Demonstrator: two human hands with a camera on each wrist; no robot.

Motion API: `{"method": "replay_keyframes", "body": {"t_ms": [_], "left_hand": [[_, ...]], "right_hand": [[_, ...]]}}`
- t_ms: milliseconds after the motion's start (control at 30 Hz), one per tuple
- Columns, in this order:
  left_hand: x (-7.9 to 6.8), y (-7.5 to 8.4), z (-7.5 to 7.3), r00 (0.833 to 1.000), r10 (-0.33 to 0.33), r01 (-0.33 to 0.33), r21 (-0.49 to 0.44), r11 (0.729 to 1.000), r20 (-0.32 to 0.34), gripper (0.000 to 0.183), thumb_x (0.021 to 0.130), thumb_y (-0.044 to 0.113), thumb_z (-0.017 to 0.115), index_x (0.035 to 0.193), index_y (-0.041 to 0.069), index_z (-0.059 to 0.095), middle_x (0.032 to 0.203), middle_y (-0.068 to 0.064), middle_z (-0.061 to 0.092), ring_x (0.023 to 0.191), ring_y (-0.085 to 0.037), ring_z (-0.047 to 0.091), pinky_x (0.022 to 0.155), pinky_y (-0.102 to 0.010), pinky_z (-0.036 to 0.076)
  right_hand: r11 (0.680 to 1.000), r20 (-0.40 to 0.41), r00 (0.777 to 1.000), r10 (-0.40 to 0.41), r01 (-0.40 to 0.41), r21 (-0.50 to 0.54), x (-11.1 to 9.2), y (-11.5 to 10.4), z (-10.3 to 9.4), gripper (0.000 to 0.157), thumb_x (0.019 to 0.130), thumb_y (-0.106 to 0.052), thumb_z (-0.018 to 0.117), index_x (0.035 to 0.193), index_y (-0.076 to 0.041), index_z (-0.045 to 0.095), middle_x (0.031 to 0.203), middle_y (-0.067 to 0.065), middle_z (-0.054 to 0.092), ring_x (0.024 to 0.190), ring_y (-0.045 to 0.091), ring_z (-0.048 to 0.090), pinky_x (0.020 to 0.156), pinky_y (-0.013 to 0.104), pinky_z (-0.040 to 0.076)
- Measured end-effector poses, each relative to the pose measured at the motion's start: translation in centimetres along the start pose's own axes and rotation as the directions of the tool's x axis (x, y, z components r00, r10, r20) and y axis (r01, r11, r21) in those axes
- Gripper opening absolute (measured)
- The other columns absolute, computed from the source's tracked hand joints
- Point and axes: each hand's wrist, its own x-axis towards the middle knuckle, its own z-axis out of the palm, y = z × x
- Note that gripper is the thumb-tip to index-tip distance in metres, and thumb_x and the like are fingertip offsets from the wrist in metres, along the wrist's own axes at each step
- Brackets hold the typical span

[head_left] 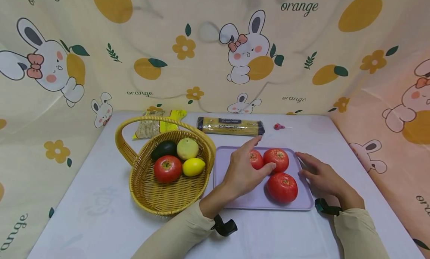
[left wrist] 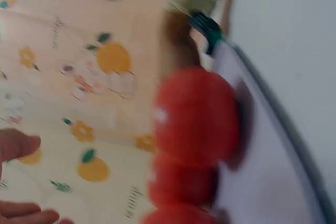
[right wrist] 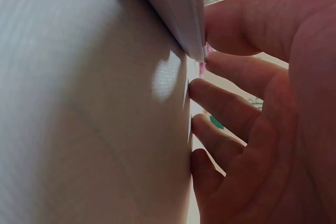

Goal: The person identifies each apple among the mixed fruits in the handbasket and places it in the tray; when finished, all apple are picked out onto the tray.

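Note:
My left hand [head_left: 243, 173] hovers over the left part of a lilac tray [head_left: 242, 203], fingers extended and thumb spread, holding nothing. Three red tomatoes sit on that tray: a front tomato [head_left: 282, 188], a back tomato [head_left: 276, 160], and a left tomato [head_left: 256, 160] partly hidden by the left hand. At the tray's right edge is my right hand [head_left: 322, 175]. In the right wrist view its thumb [right wrist: 236, 24] and index fingertip meet the tray rim [right wrist: 181, 14], while the other fingertips rest on the table. The left wrist view blurs the tomatoes [left wrist: 197, 116].
Left of the tray stands a wicker basket [head_left: 134, 193] with a high handle, holding a tomato [head_left: 168, 169], a lemon [head_left: 193, 167], an avocado [head_left: 164, 150] and a pale round fruit [head_left: 187, 149]. Behind lie a yellow bag [head_left: 147, 127], a spaghetti packet [head_left: 231, 127] and a lollipop [head_left: 278, 127].

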Motion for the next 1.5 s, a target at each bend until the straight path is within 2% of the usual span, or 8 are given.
{"method": "replay_keyframes", "body": {"t_ms": [133, 233, 600, 767, 967, 1133, 1200, 1500], "left_hand": [[-1.4, 2.1, -1.7, 0.989, 0.111, -0.1, -0.119, 0.988, 0.097, 0.077, 0.095, 0.022, 0.086, 0.164, 0.018, 0.051, 0.163, 0.001, 0.059, 0.144, -0.015, 0.061, 0.101, -0.023, 0.06], [-2.1, 3.3, -3.0, 0.974, 0.175, -0.152, -0.156, 0.976, 0.141, 0.075, 0.094, 0.023, 0.086, 0.162, 0.017, 0.054, 0.16, 0.001, 0.062, 0.141, -0.011, 0.063, 0.102, -0.018, 0.057], [-3.4, 5.8, -9.1, 0.898, 0.343, -0.295, -0.201, 0.934, 0.275, 0.069, 0.093, 0.017, 0.086, 0.156, 0.01, 0.06, 0.158, -0.001, 0.064, 0.149, -0.012, 0.057, 0.122, -0.035, 0.049], [-3.7, 6.1, -12.4, 0.858, 0.42, -0.359, -0.24, 0.902, 0.296, 0.067, 0.091, 0.005, 0.086, 0.153, 0.002, 0.061, 0.156, -0.009, 0.065, 0.144, -0.017, 0.063, 0.122, -0.038, 0.05], [-4.1, 5.7, -16.9, 0.818, 0.472, -0.443, -0.165, 0.881, 0.327, 0.066, 0.088, 0.002, 0.088, 0.15, 0.003, 0.065, 0.15, -0.008, 0.07, 0.135, -0.019, 0.069, 0.115, -0.041, 0.057], [-4.9, 4.8, -20.0, 0.83, 0.433, -0.421, -0.114, 0.9, 0.352, 0.066, 0.086, 0.001, 0.089, 0.148, 0.007, 0.067, 0.147, -0.003, 0.072, 0.135, -0.023, 0.069, 0.116, -0.038, 0.056], [-5.2, 4.1, -21.0, 0.845, 0.388, -0.394, -0.064, 0.917, 0.369, 0.066, 0.086, 0.003, 0.089, 0.149, 0.011, 0.068, 0.147, 0.0, 0.072, 0.136, -0.022, 0.068, 0.115, -0.035, 0.055], [-5.9, -0.8, -25.1, 0.892, 0.246, -0.256, -0.024, 0.966, 0.38, 0.062, 0.091, -0.001, 0.085, 0.149, 0.012, 0.068, 0.149, 0.002, 0.071, 0.135, -0.021, 0.069, 0.108, -0.029, 0.059]], "right_hand": [[1.0, 0.001, 1.0, 0.014, -0.014, 0.015, -0.1, -0.2, 0.1, 0.087, 0.105, -0.04, 0.072, 0.176, -0.026, 0.023, 0.178, 0.028, 0.026, 0.157, 0.064, 0.026, 0.109, 0.083, 0.039], [1.0, 0.001, 1.0, 0.016, -0.016, 0.018, -0.2, -0.3, 0.1, 0.087, 0.105, -0.04, 0.071, 0.177, -0.026, 0.023, 0.178, 0.027, 0.026, 0.157, 0.064, 0.026, 0.109, 0.083, 0.039], [1.0, -0.005, 1.0, -0.004, 0.004, 0.001, 0.1, 0.0, 0.1, 0.086, 0.105, -0.035, 0.072, 0.176, -0.024, 0.026, 0.176, 0.029, 0.029, 0.157, 0.064, 0.028, 0.111, 0.084, 0.037], [1.0, -0.001, 1.0, -0.003, 0.003, 0.003, 0.0, 0.1, 0.1, 0.086, 0.105, -0.037, 0.072, 0.176, -0.023, 0.025, 0.176, 0.03, 0.028, 0.156, 0.065, 0.028, 0.109, 0.085, 0.038], [1.0, -0.005, 1.0, -0.014, 0.014, 0.007, -0.1, 0.1, 0.1, 0.087, 0.104, -0.036, 0.072, 0.176, -0.022, 0.025, 0.175, 0.03, 0.029, 0.155, 0.065, 0.028, 0.109, 0.084, 0.039], [1.0, -0.009, 1.0, -0.017, 0.017, 0.021, 0.0, 0.1, 0.3, 0.085, 0.105, -0.035, 0.073, 0.176, -0.023, 0.027, 0.176, 0.029, 0.029, 0.156, 0.064, 0.029, 0.11, 0.083, 0.04], [1.0, -0.008, 1.0, -0.017, 0.017, 0.017, -0.1, 0.2, 0.3, 0.086, 0.105, -0.036, 0.073, 0.176, -0.023, 0.026, 0.176, 0.029, 0.029, 0.156, 0.064, 0.029, 0.11, 0.082, 0.04], [1.0, -0.009, 1.0, -0.023, 0.023, 0.012, -0.2, 0.3, 0.1, 0.087, 0.105, -0.037, 0.072, 0.176, -0.023, 0.025, 0.177, 0.028, 0.028, 0.157, 0.064, 0.028, 0.11, 0.084, 0.039]]}}
